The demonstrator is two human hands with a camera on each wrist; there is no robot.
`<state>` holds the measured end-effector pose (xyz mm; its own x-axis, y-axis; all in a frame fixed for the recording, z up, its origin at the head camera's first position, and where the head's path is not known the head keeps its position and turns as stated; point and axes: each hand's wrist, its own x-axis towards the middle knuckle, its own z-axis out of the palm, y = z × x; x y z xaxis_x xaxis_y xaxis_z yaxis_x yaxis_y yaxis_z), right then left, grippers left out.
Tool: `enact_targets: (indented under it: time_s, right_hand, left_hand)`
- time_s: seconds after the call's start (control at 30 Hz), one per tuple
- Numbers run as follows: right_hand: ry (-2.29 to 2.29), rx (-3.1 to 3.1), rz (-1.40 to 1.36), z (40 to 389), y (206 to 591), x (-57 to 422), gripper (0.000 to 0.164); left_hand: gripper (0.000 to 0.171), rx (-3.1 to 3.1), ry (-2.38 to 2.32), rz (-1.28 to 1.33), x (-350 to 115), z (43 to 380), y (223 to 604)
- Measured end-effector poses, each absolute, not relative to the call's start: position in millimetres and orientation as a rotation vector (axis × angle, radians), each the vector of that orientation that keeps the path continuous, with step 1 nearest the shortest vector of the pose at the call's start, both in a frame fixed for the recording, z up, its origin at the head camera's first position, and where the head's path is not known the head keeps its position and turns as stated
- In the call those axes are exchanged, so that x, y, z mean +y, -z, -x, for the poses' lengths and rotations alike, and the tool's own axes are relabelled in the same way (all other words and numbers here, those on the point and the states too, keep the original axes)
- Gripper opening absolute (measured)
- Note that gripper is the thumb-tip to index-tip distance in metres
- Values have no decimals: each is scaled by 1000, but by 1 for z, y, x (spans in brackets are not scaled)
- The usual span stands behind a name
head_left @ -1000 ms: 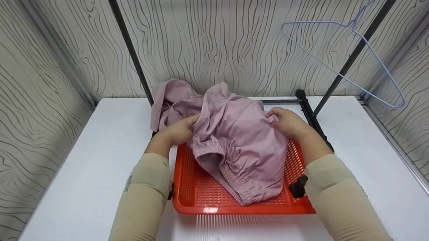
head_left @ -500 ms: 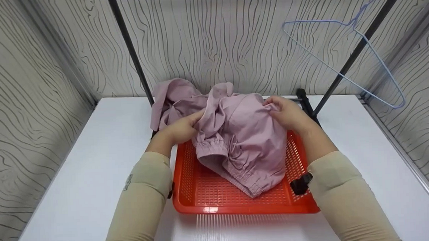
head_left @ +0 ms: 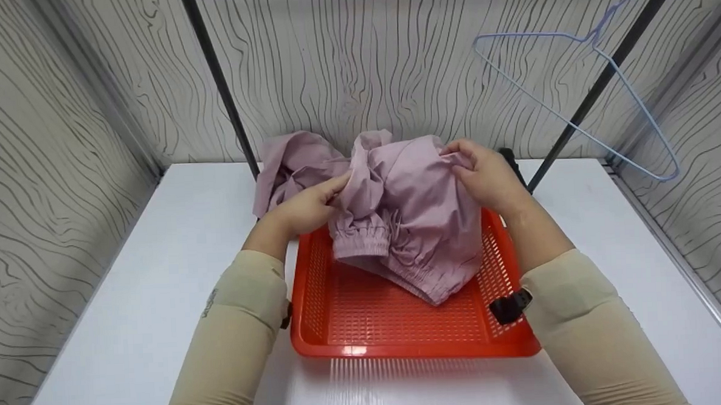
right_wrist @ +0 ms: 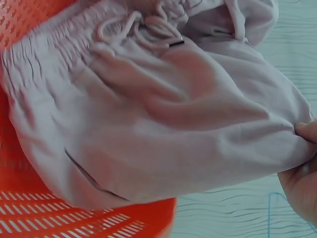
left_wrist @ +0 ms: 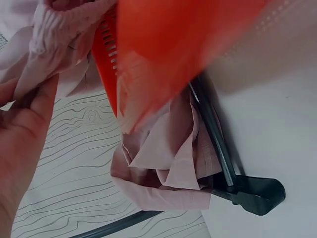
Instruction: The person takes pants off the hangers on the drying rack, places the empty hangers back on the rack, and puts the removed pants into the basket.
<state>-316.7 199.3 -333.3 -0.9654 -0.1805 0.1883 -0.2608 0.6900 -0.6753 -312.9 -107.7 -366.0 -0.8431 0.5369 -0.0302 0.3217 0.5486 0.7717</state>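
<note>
Pink trousers (head_left: 427, 193) with a gathered elastic waist and a drawstring (right_wrist: 148, 29) hang bunched over the red basket (head_left: 403, 350), the waistband towards me. On the left side of the cloth, my left hand (head_left: 306, 211) pinches a fold between thumb and fingers; the left wrist view shows this grip near the gathered waist. My right hand (head_left: 490, 175) pinches the upper right part, and the cloth stretches from it down to the waistband. A further length of the trousers (left_wrist: 163, 163) lies behind the basket at the left, by the rack's foot.
A black clothes rack (head_left: 218, 81) stands over the white table (head_left: 133, 285) behind the basket. From its top bar at the right hangs a blue wire hanger (head_left: 551, 106). Patterned walls (head_left: 354, 63) close in the back and both sides.
Both hands have lifted the trousers up and away from me, the right hand more. The waistband has risen from the basket's near end, baring more of its floor. The rear length stays put.
</note>
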Motion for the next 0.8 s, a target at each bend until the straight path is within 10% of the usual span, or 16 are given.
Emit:
enact_targets:
  time_s: [0.8]
  right_hand:
    - [-1229, -2551, -483, 284, 281, 190, 23]
  left_hand:
    - [66, 2385, -1480, -888, -109, 297, 329]
